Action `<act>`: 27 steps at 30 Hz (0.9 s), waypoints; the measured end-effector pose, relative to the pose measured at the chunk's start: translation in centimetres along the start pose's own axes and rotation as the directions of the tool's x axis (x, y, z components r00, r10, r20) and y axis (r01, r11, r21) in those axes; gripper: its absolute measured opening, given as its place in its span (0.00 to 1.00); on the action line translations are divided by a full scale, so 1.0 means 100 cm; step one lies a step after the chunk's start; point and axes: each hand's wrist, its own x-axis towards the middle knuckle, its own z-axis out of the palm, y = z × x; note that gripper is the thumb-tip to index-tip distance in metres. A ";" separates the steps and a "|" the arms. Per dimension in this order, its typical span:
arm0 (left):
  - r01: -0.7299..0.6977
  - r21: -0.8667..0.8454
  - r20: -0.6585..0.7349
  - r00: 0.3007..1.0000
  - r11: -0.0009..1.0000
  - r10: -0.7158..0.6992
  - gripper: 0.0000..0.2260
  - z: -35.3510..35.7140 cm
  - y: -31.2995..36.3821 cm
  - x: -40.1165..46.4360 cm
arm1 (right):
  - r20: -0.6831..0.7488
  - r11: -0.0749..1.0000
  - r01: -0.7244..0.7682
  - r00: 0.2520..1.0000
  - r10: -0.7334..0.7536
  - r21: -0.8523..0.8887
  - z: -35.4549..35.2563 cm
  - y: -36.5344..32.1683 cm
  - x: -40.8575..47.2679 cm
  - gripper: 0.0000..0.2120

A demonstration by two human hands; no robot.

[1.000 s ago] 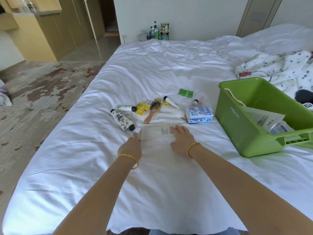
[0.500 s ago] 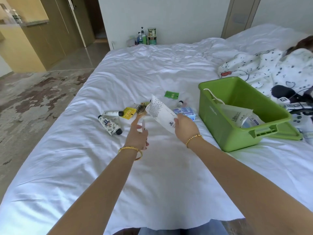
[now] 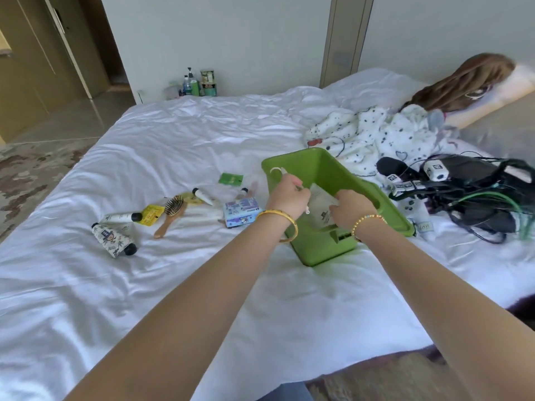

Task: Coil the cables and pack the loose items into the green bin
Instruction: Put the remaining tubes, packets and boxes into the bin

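Note:
The green bin [image 3: 324,169] stands on the white bed at centre right. Both my hands are over its near end, holding a white printed packet [image 3: 322,205] inside it. My left hand [image 3: 286,196] grips the packet's left edge and my right hand [image 3: 351,209] grips its right side. Loose items lie left of the bin: a blue tissue pack [image 3: 241,211], a wooden hairbrush [image 3: 172,214], a patterned tube [image 3: 113,240], a white tube [image 3: 121,217], yellow sachets [image 3: 152,214], a small white tube [image 3: 202,196] and a green sachet [image 3: 230,178]. A tangle of black and green cables [image 3: 474,198] lies right of the bin.
A spotted white blanket [image 3: 370,134] is bunched behind the bin, and a person lies at the far right by a pillow [image 3: 492,96]. Bottles [image 3: 199,83] stand on the floor beyond the bed. The floor shows along the bed's left edge.
I lifted the white packet off the bed and carried it right, into the green bin. My view has swung right, bringing the cables and the lying person into sight.

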 end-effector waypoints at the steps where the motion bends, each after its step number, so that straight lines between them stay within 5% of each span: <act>1: -0.003 0.033 0.002 1.000 0.999 0.003 0.15 0.006 0.001 0.003 | 0.043 0.997 0.003 0.999 0.000 -0.071 0.002 0.003 0.000 0.08; 7: -0.070 0.210 0.040 0.997 0.975 0.063 0.19 0.024 0.001 0.022 | -0.177 0.996 0.032 0.983 -0.046 -0.081 0.008 -0.006 0.015 0.07; 11: -0.096 0.330 0.014 0.995 0.939 0.097 0.21 0.027 0.005 0.040 | -0.110 0.999 -0.048 0.993 0.047 -0.007 0.009 0.009 0.023 0.12; 14: -0.040 0.714 0.072 0.997 0.699 -0.016 0.19 0.031 -0.003 0.044 | -0.104 0.994 0.003 0.995 0.009 0.113 0.009 0.023 0.022 0.10; 17: -0.048 0.862 0.118 0.987 0.504 -0.107 0.19 0.034 -0.017 0.038 | -0.093 0.992 0.039 0.995 -0.028 0.119 0.007 0.029 0.018 0.17; 23: -0.159 0.681 -0.014 0.973 0.715 0.230 0.13 0.023 -0.026 0.025 | -0.219 0.976 0.181 0.964 -0.151 0.122 0.016 -0.003 0.009 0.18; 27: -0.160 0.643 -0.112 0.948 0.749 0.299 0.12 -0.014 -0.048 0.017 | -0.391 0.900 0.433 0.837 -0.382 0.047 0.029 -0.047 -0.004 0.17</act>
